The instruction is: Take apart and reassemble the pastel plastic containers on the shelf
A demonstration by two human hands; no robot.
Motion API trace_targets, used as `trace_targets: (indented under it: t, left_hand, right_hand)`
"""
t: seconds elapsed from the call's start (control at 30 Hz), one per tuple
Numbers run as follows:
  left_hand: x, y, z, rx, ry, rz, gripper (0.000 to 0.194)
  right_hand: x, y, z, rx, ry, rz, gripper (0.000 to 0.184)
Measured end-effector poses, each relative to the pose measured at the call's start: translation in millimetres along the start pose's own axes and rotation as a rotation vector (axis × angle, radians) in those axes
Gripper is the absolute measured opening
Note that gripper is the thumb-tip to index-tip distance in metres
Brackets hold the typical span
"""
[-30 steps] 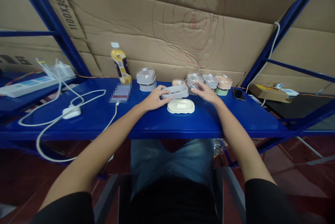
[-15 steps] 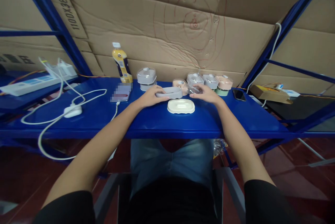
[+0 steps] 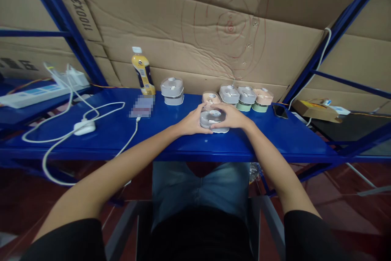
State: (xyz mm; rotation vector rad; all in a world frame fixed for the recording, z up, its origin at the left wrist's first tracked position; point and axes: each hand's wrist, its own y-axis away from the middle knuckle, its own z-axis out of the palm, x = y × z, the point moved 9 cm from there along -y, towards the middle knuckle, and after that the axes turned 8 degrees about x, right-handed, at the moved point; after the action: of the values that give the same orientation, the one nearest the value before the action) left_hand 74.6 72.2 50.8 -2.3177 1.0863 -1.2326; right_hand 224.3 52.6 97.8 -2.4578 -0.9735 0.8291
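My left hand (image 3: 194, 122) and my right hand (image 3: 234, 117) curve round opposite sides of a small oval container with a clear lid and grey band (image 3: 209, 119). It sits over the cream base (image 3: 224, 130), whose edge shows under my right fingers. Whether lid, band and base are fully joined, I cannot tell. Just behind my fingertips stands a pink container (image 3: 210, 97), partly covered. Beside it is a grey clear-topped container (image 3: 229, 93).
Grey-and-green (image 3: 246, 97) and pink-and-green (image 3: 262, 98) containers stand at the back right, near a phone (image 3: 280, 111). A grey container (image 3: 172, 90), yellow bottle (image 3: 142, 73) and blurred-out device (image 3: 142, 106) are left. White cables (image 3: 84, 128) loop across the blue table (image 3: 171, 145).
The grey band in my left hand and the clear piece in my right have come together over the cream base. Both hands moved inward and nearer to me.
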Motion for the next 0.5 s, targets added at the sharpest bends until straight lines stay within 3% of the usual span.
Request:
trace_targets:
  t: [0.17, 0.33, 0.5]
  left_hand:
    - [3, 0, 1.6, -0.009, -0.012, 0.0, 0.131]
    - [8, 1, 1.5, -0.011, -0.069, 0.058, 0.11]
    - [8, 1, 4.2, -0.027, -0.101, 0.065, 0.103]
  right_hand:
    - [5, 0, 15, -0.06, 0.064, 0.024, 0.094]
    - [6, 2, 15, -0.076, 0.05, 0.032, 0.094]
    - [6, 5, 17, -0.064, 0.051, 0.04, 0.097]
